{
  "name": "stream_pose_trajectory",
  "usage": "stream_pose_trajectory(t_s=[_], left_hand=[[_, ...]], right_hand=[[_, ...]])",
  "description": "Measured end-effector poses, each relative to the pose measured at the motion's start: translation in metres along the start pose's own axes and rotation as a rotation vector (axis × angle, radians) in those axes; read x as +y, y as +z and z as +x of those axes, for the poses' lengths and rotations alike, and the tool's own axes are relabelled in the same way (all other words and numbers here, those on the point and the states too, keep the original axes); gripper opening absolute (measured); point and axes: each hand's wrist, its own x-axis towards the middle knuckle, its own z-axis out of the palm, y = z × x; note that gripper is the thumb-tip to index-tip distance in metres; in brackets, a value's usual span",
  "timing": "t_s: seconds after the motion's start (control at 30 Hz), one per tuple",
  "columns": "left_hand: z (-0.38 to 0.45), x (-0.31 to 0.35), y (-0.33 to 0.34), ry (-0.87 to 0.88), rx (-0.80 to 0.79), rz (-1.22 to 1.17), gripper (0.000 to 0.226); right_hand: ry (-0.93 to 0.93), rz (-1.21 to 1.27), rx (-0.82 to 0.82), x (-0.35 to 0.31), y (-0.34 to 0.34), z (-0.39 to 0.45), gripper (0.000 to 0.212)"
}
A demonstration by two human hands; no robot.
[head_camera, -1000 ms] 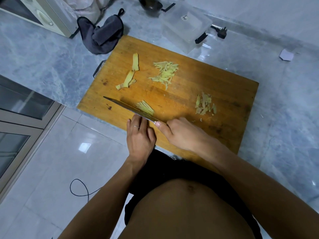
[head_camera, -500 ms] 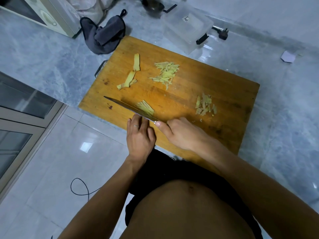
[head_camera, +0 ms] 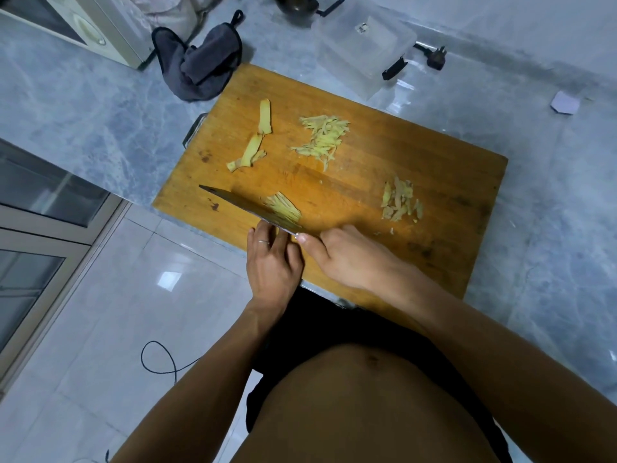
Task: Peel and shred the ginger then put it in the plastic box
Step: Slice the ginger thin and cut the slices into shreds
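We see a wooden cutting board (head_camera: pixel 384 182) lying on the grey marble tabletop (head_camera: pixel 83 121), its near edge at the tabletop's near edge. Our right hand (head_camera: pixel 347 259) grips the handle of a knife (head_camera: pixel 240 205), thumb along the blade's base, with the blade lying across the board's near left part. Just behind the blade sits a small fan of ginger strips (head_camera: pixel 282 208), touching the steel. Our left hand (head_camera: pixel 272 262) rests at the board's near edge, fingers straight and together against the near side of the blade; a ring shows on one finger. It holds nothing that we can make out.

A loose pile of shredded ginger (head_camera: pixel 322 138) lies toward the board's far edge, ginger peels (head_camera: pixel 257 138) lie toward the far left corner, and a cluster of thicker ginger pieces (head_camera: pixel 400 200) lies toward the right side. The clear plastic box (head_camera: pixel 364 45) stands on the tabletop just beyond the board's far edge, beside a dark grey cloth (head_camera: pixel 200 66) at the board's far left corner.
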Motion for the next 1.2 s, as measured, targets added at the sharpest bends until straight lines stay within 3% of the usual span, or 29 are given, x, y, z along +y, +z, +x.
stream_pose_trajectory(t_s=[0.9, 1.2], left_hand=[[0.001, 0.003, -0.001, -0.088, -0.004, -0.074, 0.022], [0.002, 0.006, 0.0, -0.112, 0.036, -0.081, 0.012]], right_hand=[[-0.048, 0.01, 0.039, 0.008, 0.0, -0.004, 0.062], [-0.034, 0.015, 0.01, 0.006, 0.0, 0.002, 0.064]])
